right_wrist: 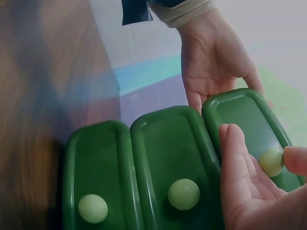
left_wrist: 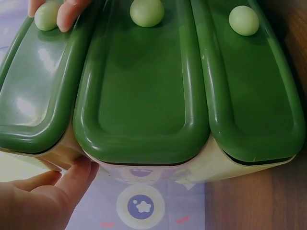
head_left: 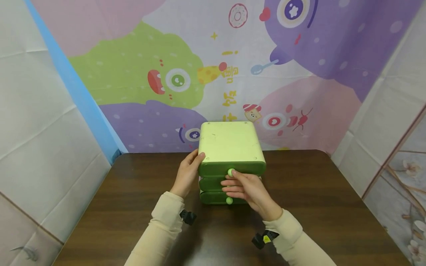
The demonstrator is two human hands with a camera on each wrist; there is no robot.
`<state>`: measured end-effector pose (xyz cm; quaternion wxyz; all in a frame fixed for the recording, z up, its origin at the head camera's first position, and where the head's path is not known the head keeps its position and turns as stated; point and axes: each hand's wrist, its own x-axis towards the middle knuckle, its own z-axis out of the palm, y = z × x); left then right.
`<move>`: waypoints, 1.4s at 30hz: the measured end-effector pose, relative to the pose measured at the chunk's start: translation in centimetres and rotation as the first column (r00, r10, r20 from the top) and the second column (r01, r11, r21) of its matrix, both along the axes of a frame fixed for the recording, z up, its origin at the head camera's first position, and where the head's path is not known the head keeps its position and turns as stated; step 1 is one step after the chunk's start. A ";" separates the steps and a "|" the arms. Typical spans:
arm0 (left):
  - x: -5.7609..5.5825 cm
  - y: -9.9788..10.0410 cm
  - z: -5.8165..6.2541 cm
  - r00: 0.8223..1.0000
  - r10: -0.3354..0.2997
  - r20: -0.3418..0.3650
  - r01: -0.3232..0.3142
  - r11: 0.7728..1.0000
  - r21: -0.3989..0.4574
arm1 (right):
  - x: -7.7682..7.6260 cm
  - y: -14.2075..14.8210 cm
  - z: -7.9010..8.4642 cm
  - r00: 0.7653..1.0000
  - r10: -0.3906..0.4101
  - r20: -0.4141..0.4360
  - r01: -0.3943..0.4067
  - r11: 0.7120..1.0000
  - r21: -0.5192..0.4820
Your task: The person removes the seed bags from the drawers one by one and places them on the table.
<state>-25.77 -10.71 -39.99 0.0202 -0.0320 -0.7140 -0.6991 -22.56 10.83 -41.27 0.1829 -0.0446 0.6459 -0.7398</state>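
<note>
A small chest of drawers (head_left: pixel 229 142) has a pale yellow-green top and three dark green drawer fronts, each with a round light green knob. At the top drawer, my right hand (head_left: pixel 251 190) pinches its knob (head_left: pixel 230 172) between thumb and index finger; the other fingers extend in front of the lower drawers. My left hand (head_left: pixel 188 173) rests against the chest's upper left side, its thumb by the top front corner. All three drawer fronts look flush in the left wrist view, where the middle knob (left_wrist: pixel 147 12) and bottom knob (left_wrist: pixel 243 20) show untouched.
The chest stands on a dark brown wooden table (head_left: pixel 143 192), near its back edge. Behind hangs a cloth (head_left: pixel 126 81) printed with cartoon monsters. Pale wall panels (head_left: pixel 43 129) flank the table, and a dark device is strapped to each wrist.
</note>
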 end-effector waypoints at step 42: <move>0.3 -0.5 -0.4 0.999 -0.036 0.023 0.036 0.999 0.007 | 3.0 0.6 0.0 0.988 0.096 0.122 -0.068 0.975 -0.212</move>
